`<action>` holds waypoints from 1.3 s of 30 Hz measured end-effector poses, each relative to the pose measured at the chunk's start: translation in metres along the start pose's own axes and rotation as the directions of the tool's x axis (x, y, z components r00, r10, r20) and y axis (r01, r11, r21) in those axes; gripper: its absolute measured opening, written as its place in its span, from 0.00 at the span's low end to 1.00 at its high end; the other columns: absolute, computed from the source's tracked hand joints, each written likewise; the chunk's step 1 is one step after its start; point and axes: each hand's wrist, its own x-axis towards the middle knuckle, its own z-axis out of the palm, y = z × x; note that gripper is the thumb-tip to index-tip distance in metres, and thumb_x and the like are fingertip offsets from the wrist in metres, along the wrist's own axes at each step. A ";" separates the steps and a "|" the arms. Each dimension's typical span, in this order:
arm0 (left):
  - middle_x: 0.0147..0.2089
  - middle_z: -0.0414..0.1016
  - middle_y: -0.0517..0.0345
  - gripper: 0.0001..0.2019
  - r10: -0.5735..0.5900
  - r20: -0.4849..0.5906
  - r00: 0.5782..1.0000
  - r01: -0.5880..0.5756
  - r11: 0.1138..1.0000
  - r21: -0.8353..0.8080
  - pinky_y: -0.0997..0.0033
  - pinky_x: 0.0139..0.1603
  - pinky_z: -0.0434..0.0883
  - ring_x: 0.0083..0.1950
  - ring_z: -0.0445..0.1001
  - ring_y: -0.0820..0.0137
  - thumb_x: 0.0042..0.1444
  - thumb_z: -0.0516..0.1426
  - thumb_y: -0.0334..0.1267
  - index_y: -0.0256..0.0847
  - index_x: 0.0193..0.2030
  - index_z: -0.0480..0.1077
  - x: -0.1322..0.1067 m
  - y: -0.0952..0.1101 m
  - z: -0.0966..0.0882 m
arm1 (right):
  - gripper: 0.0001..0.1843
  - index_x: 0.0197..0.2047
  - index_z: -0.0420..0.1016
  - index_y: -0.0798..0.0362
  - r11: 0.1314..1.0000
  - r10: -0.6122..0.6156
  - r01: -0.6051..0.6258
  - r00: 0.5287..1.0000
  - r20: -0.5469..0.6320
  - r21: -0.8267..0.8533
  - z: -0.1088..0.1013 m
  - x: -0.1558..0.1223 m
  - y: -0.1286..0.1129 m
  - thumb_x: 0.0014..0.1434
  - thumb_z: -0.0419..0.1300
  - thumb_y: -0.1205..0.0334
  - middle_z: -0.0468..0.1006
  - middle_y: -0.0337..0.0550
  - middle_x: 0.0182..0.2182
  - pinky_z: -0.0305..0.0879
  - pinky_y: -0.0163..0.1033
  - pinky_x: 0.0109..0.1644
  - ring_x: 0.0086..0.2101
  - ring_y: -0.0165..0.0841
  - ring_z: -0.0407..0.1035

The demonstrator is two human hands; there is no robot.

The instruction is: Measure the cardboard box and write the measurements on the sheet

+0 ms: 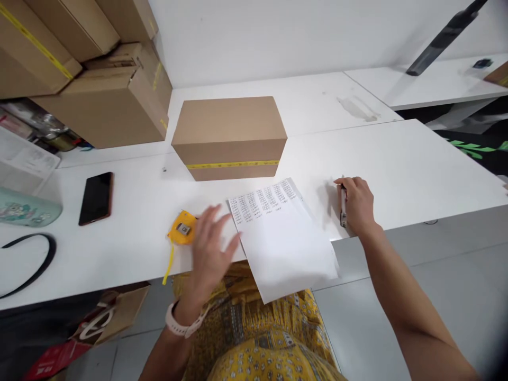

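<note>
A person in yellow patterned clothing, seen at the bottom of the frame, works at a white tabletop. The left hand, a pale band at its wrist and slightly blurred, hangs with parted fingers that grasp nothing, left of the frame's center. Beside it lies written paper, rows of small handwriting across its upper part, its lower end jutting past the tabletop's front edge. Right of center, the right hand has its fingers closed on a slim pen-like object, held close to upright in the frame. An orange tape measure, its yellow end drawn out, sits behind the left hand; whether the two touch cannot be told. A black strap, a pale green bottle and a dark phone occupy the left side. Beyond the paper, a brown box banded with yellow tape stands at upper center, and stacked cartons fill the upper left, against a white wall.
</note>
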 end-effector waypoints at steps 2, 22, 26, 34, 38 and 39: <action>0.66 0.69 0.40 0.18 -0.157 -0.063 0.986 0.164 0.978 0.126 0.39 0.70 0.63 0.71 0.63 0.47 0.65 0.60 0.44 0.42 0.58 0.71 -0.008 -0.031 -0.017 | 0.21 0.52 0.76 0.51 0.996 -0.002 0.004 1.000 0.024 -0.093 0.000 -0.003 0.015 0.65 0.46 0.66 0.75 0.55 0.42 0.67 0.51 0.46 0.47 0.49 0.69; 0.46 0.77 0.55 0.27 0.051 0.740 0.671 0.546 0.641 -0.539 0.63 0.41 0.74 0.39 0.76 0.65 0.59 0.61 0.50 0.47 0.61 0.60 -0.019 0.064 -0.047 | 0.27 0.36 0.79 0.49 0.470 -0.318 -0.478 0.693 0.648 0.742 -0.076 -0.120 -0.178 0.69 0.51 0.38 0.78 0.44 0.35 0.69 0.43 0.45 0.38 0.36 0.71; 0.48 0.78 0.55 0.27 0.027 0.770 0.637 0.588 0.629 -0.509 0.63 0.40 0.74 0.41 0.77 0.62 0.56 0.62 0.50 0.50 0.61 0.62 -0.002 0.039 -0.060 | 0.21 0.35 0.76 0.47 0.438 -0.363 -0.506 0.657 0.661 0.743 -0.082 -0.102 -0.168 0.63 0.61 0.38 0.75 0.40 0.30 0.64 0.42 0.37 0.32 0.34 0.66; 0.40 0.81 0.55 0.18 -0.423 0.406 0.810 0.586 0.553 -0.593 0.72 0.36 0.72 0.36 0.78 0.68 0.55 0.61 0.47 0.41 0.49 0.73 0.142 -0.092 -0.126 | 0.23 0.24 0.67 0.52 0.383 -0.012 -0.305 0.942 0.334 0.872 -0.075 0.085 -0.145 0.54 0.71 0.45 0.69 0.38 0.25 0.61 0.37 0.36 0.30 0.29 0.62; 0.39 0.79 0.59 0.11 -0.564 0.322 0.760 0.629 0.515 -0.582 0.71 0.47 0.74 0.41 0.77 0.73 0.65 0.56 0.44 0.37 0.44 0.71 0.206 -0.137 -0.138 | 0.21 0.22 0.65 0.52 0.373 0.113 -0.254 0.967 0.228 0.892 -0.031 0.168 -0.152 0.53 0.70 0.52 0.71 0.39 0.29 0.64 0.36 0.40 0.36 0.30 0.66; 0.38 0.79 0.59 0.12 -0.572 0.322 0.755 0.635 0.514 -0.576 0.70 0.47 0.75 0.41 0.76 0.73 0.65 0.57 0.45 0.37 0.43 0.70 0.216 -0.143 -0.136 | 0.20 0.22 0.64 0.52 0.378 0.144 -0.262 0.964 0.223 0.888 -0.020 0.180 -0.155 0.54 0.69 0.54 0.71 0.39 0.29 0.65 0.36 0.41 0.36 0.30 0.65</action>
